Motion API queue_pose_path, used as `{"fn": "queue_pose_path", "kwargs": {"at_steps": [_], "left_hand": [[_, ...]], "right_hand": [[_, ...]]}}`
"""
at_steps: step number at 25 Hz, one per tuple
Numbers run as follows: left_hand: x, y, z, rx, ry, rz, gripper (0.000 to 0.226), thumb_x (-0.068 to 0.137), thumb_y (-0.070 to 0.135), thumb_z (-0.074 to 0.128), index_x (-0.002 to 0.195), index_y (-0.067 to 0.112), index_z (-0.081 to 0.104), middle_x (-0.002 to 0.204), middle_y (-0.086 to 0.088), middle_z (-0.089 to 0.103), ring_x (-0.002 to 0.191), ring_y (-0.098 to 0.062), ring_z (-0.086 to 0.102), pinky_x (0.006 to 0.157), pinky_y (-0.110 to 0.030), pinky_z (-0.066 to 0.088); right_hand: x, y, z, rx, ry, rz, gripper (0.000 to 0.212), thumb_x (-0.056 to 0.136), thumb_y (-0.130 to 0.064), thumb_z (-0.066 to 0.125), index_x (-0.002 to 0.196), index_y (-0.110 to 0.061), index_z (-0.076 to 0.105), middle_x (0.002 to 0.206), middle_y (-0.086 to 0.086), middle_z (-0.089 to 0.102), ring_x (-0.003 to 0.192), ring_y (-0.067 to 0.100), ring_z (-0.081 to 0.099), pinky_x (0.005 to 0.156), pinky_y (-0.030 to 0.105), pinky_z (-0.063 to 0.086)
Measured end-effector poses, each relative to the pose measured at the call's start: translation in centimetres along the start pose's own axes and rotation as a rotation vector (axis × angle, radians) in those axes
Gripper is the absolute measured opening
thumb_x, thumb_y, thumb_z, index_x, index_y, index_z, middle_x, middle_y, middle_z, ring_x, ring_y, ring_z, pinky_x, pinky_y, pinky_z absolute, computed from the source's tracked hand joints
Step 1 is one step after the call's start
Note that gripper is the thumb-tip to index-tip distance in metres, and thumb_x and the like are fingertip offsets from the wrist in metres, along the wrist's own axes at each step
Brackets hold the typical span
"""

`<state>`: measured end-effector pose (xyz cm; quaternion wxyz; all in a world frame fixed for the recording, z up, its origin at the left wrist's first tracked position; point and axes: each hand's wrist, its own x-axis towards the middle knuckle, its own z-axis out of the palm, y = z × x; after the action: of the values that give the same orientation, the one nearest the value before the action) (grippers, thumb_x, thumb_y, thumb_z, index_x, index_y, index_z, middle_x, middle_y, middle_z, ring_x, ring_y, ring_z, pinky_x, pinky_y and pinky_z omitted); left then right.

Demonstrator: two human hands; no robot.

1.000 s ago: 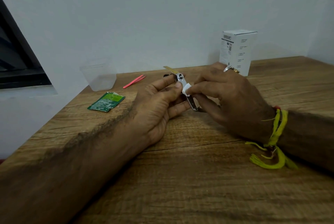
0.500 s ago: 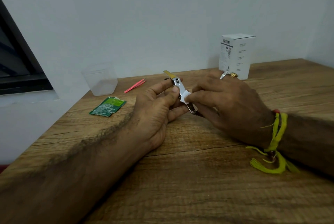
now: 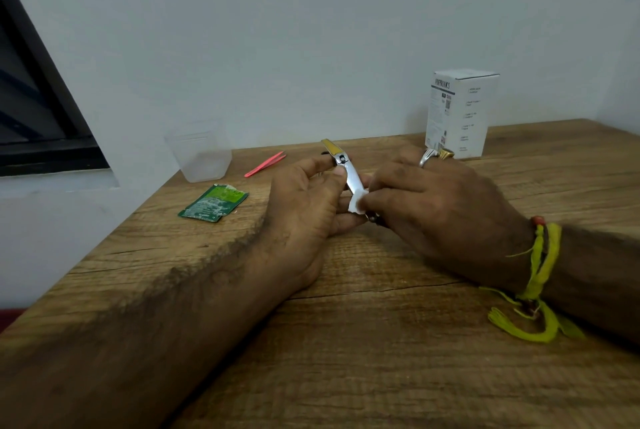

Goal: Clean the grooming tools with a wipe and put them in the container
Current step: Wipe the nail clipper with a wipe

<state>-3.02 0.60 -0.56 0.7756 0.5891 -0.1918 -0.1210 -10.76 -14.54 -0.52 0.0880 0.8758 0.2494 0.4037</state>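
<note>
Wipe (image 3: 358, 202) slid down the nail clipper (image 3: 349, 174) toward table (image 3: 381, 342) edge.

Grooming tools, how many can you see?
2. The nail clipper is held in the left hand while the right hand wipes it. The pink tweezers lie on the table. More may be hidden behind the hands.

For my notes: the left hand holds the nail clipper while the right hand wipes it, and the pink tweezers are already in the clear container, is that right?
Not quite. The head view shows the pink tweezers lying on the table, beside the clear container, not in it. The rest holds: left hand holds the nail clipper, right hand presses the wipe on it.
</note>
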Motion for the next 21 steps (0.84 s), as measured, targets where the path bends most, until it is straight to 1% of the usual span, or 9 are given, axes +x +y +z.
{"fn": "queue_pose_path", "kwargs": {"at_steps": [3, 5, 9, 14, 16, 18, 21], "left_hand": [[0.0, -0.1, 0.2, 0.023, 0.008, 0.004, 0.025, 0.102, 0.007, 0.054, 0.126, 0.006, 0.06, 0.084, -0.009, 0.078, 0.059, -0.017, 0.072, 0.048, -0.026, 0.056], [0.0, -0.2, 0.1, 0.047, 0.012, 0.026, 0.024, 0.102, 0.008, 0.054, 0.126, 0.007, 0.061, 0.085, -0.008, 0.078, 0.058, -0.017, 0.072, 0.049, -0.027, 0.056], [0.1, -0.3, 0.1, 0.082, 0.029, 0.049, 0.022, 0.102, 0.008, 0.055, 0.123, 0.007, 0.063, 0.085, -0.008, 0.078, 0.058, -0.018, 0.072, 0.05, -0.029, 0.058], [0.2, -0.2, -0.2, 0.131, 0.018, 0.096, 0.02, 0.101, 0.006, 0.056, 0.118, 0.004, 0.065, 0.09, -0.013, 0.078, 0.06, -0.021, 0.073, 0.05, -0.03, 0.058], [0.1, -0.1, -0.4, 0.168, 0.009, 0.127, 0.019, 0.1, 0.005, 0.057, 0.117, 0.004, 0.065, 0.091, -0.013, 0.078, 0.065, -0.023, 0.075, 0.051, -0.031, 0.058], [0.2, 0.1, -0.8, 0.213, 0.015, 0.168, 0.02, 0.099, 0.005, 0.058, 0.118, 0.005, 0.065, 0.094, -0.013, 0.077, 0.074, -0.026, 0.076, 0.053, -0.032, 0.059], [0.4, 0.1, -1.0, 0.2, 0.012, 0.168, 0.022, 0.094, -0.001, 0.063, 0.115, 0.004, 0.066, 0.096, -0.013, 0.077, 0.079, -0.031, 0.076, 0.057, -0.037, 0.062]], "right_hand": [[-0.2, 0.1, 0.0, -0.004, -0.01, -0.009, 0.011, 0.085, -0.011, 0.071, 0.095, -0.008, 0.075, 0.097, 0.013, 0.071, 0.083, 0.034, 0.065, 0.062, 0.043, 0.054], [0.0, 0.1, 0.0, -0.009, -0.013, -0.003, 0.013, 0.084, -0.011, 0.068, 0.095, -0.009, 0.075, 0.098, 0.011, 0.071, 0.085, 0.034, 0.065, 0.063, 0.044, 0.054], [-0.1, 0.2, -0.1, -0.009, -0.051, -0.032, 0.014, 0.083, -0.009, 0.075, 0.097, -0.011, 0.076, 0.1, 0.01, 0.072, 0.085, 0.033, 0.065, 0.062, 0.046, 0.054], [0.0, 0.0, 0.0, -0.036, -0.057, -0.057, 0.012, 0.084, -0.009, 0.073, 0.096, -0.011, 0.075, 0.1, 0.009, 0.071, 0.086, 0.033, 0.065, 0.062, 0.045, 0.054], [-0.1, 0.3, -0.2, -0.057, -0.055, -0.064, 0.013, 0.088, -0.009, 0.064, 0.097, -0.012, 0.074, 0.1, 0.009, 0.07, 0.087, 0.033, 0.065, 0.064, 0.044, 0.054], [0.1, 0.4, -0.2, -0.054, -0.041, -0.063, 0.026, 0.091, -0.013, 0.049, 0.097, -0.011, 0.074, 0.1, 0.01, 0.071, 0.087, 0.033, 0.065, 0.065, 0.042, 0.052], [0.1, 0.3, 0.1, -0.016, -0.037, -0.038, 0.031, 0.093, -0.018, 0.044, 0.098, -0.012, 0.074, 0.1, 0.009, 0.07, 0.086, 0.032, 0.064, 0.065, 0.042, 0.051]]}}
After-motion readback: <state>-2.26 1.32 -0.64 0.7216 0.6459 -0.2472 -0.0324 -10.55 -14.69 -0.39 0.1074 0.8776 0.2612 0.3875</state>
